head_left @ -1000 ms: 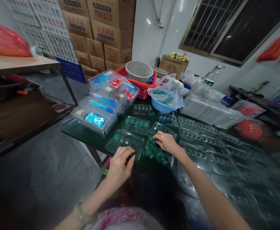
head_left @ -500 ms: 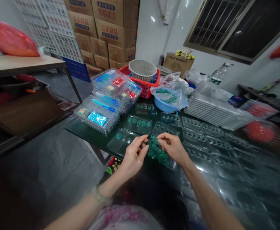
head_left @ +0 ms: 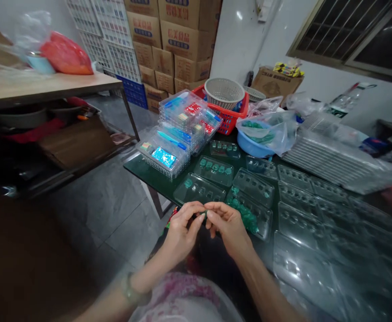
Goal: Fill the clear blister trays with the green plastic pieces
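boxes [head_left: 182, 42], upper centre: blue print, unreadable | left hand [head_left: 181, 230] and right hand [head_left: 228, 226]: fingertips closed on one green piece [head_left: 203, 214], lower centre | green pile [head_left: 248, 217] in clear tray [head_left: 266, 220], just right

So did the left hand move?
Yes. The left hand has lifted off the clear tray and pulled back toward the person, meeting the right hand.
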A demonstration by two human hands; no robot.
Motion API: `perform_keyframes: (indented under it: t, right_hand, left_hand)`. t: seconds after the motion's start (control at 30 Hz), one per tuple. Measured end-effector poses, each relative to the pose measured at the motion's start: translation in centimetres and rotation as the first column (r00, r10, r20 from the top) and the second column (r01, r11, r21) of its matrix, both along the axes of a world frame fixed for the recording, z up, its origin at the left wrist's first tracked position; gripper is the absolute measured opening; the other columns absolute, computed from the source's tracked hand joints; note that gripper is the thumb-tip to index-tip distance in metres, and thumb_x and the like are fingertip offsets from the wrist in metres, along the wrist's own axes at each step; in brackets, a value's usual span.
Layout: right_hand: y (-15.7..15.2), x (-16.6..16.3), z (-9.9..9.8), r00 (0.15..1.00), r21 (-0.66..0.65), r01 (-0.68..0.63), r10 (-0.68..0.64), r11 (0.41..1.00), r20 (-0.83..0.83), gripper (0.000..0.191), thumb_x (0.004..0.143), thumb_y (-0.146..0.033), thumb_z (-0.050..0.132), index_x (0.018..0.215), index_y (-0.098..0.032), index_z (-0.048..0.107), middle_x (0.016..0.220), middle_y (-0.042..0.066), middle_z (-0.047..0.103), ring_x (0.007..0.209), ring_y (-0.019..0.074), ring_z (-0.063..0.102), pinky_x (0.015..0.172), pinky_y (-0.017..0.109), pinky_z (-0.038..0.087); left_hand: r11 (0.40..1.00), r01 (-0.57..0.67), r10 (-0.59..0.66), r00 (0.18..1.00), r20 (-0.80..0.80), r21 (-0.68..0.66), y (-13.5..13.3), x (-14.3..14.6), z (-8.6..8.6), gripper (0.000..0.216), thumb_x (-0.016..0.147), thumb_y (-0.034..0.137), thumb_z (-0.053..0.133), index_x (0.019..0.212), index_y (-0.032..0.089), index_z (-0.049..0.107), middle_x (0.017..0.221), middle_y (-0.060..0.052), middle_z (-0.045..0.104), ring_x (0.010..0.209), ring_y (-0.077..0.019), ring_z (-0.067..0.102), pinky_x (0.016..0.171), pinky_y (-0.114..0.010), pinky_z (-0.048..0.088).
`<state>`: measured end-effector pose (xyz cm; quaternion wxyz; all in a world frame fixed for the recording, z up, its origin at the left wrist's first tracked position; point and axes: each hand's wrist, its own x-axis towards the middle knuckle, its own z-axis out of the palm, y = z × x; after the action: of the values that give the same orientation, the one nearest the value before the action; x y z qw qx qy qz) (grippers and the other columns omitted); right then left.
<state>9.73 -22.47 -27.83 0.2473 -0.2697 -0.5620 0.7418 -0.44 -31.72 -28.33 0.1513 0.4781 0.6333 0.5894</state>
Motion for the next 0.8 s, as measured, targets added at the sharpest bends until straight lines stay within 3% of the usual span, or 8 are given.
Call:
perform_keyframes:
  t: [0.1, 0.2, 0.3, 0.37, 0.5, 0.63, 0.7, 0.8]
  right_hand:
    - [-0.7, -0.7, -0.6, 0.999, -0.009, 0.045, -0.045, 0.999, 0.017, 0.020, 0.070, -0.023, 0.061, 0.088, -0.016, 0.058, 0.067, -0.001, 0.056, 0.050, 0.0071, 0.047, 0.037, 0.016, 0.036]
    - [-1.2, -1.3, -0.9, 0.996, 0.036, 0.080, -0.081, 0.996, 0.041, 0.014, 0.070, -0.020, 0.060, 0.084, -0.016, 0.057, 0.064, -0.003, 0.054, 0.045, 0.0051, 0.042, 0.036, 0.016, 0.034]
    - [-1.5, -1.7, -0.4, 0.994, 0.105, 0.096, -0.101, 0.990, 0.043, 0.010, 0.071, -0.019, 0.059, 0.081, -0.016, 0.057, 0.063, -0.003, 0.053, 0.044, 0.0042, 0.040, 0.038, 0.017, 0.033]
    - [-1.8, -1.8, 0.0, 0.993, 0.130, 0.104, -0.110, 0.986, 0.044, 0.010, 0.072, -0.021, 0.059, 0.080, -0.016, 0.056, 0.064, -0.003, 0.052, 0.045, 0.0043, 0.040, 0.039, 0.017, 0.032]
    - [-2.0, -1.9, 0.3, 0.990, 0.165, 0.116, -0.128, 0.979, 0.062, 0.009, 0.073, -0.023, 0.058, 0.079, -0.016, 0.057, 0.063, -0.003, 0.052, 0.046, 0.0049, 0.041, 0.041, 0.018, 0.032]
    - [-1.8, -2.2, 0.0, 0.991, 0.160, 0.107, -0.118, 0.981, 0.058, 0.008, 0.074, -0.023, 0.057, 0.078, -0.016, 0.057, 0.062, -0.003, 0.052, 0.046, 0.0056, 0.041, 0.043, 0.019, 0.033]
    - [-1.7, -2.4, -0.1, 0.990, 0.156, 0.119, -0.129, 0.981, 0.061, 0.007, 0.074, -0.023, 0.057, 0.077, -0.017, 0.057, 0.061, -0.003, 0.052, 0.046, 0.0060, 0.041, 0.043, 0.019, 0.033]
    - [-1.6, -2.6, -0.2, 0.986, 0.196, 0.120, -0.139, 0.973, 0.089, 0.008, 0.074, -0.025, 0.057, 0.077, -0.017, 0.058, 0.061, -0.002, 0.052, 0.047, 0.0066, 0.041, 0.044, 0.019, 0.034]
  left_hand:
    - [0.998, -0.032, 0.038, 0.993, 0.115, -0.049, -0.4, -0.2, 0.1, 0.009, 0.079, 0.019, 0.051, 0.082, 0.016, 0.059, 0.087, -0.005, 0.060, 0.079, -0.0144, 0.056, 0.072, -0.026, 0.043]
    - [0.993, -0.020, 0.062, 0.920, 0.387, -0.112, -0.6, -0.7, -0.1, 0.010, 0.075, 0.023, 0.059, 0.080, 0.015, 0.056, 0.072, -0.001, 0.057, 0.063, -0.0106, 0.053, 0.058, -0.022, 0.042]
    - [0.984, 0.143, -0.026, 0.705, 0.709, -0.105, -0.4, -1.3, -0.3, 0.019, 0.069, 0.027, 0.065, 0.080, 0.015, 0.054, 0.062, 0.002, 0.052, 0.047, -0.0056, 0.044, 0.042, -0.017, 0.033]
    - [0.965, 0.255, -0.093, 0.536, 0.839, -0.056, -0.2, -1.8, -0.4, 0.020, 0.068, 0.027, 0.066, 0.077, 0.014, 0.054, 0.055, 0.004, 0.049, 0.039, -0.0029, 0.036, 0.036, -0.016, 0.024]
    - [0.937, 0.350, -0.125, 0.287, 0.950, 0.017, 0.1, -2.6, -0.4, 0.018, 0.068, 0.025, 0.066, 0.065, 0.013, 0.053, 0.043, 0.006, 0.041, 0.037, -0.0032, 0.035, 0.036, -0.016, 0.021]
    - [0.921, 0.389, -0.064, 0.089, 0.994, 0.024, -0.1, -3.0, -0.3, 0.018, 0.071, 0.028, 0.064, 0.072, 0.013, 0.056, 0.058, -0.001, 0.052, 0.049, -0.0075, 0.049, 0.038, -0.016, 0.025]
    - [0.922, 0.386, -0.054, 0.044, 0.998, 0.033, -0.3, -3.0, -0.4, 0.017, 0.071, 0.028, 0.063, 0.075, 0.012, 0.057, 0.063, -0.002, 0.054, 0.053, -0.0076, 0.051, 0.038, -0.015, 0.026]
    - [0.948, 0.314, -0.082, 0.103, 0.991, 0.046, -0.5, -2.7, -0.4, 0.017, 0.070, 0.026, 0.065, 0.068, 0.011, 0.056, 0.056, 0.000, 0.051, 0.047, -0.0050, 0.046, 0.038, -0.015, 0.025]
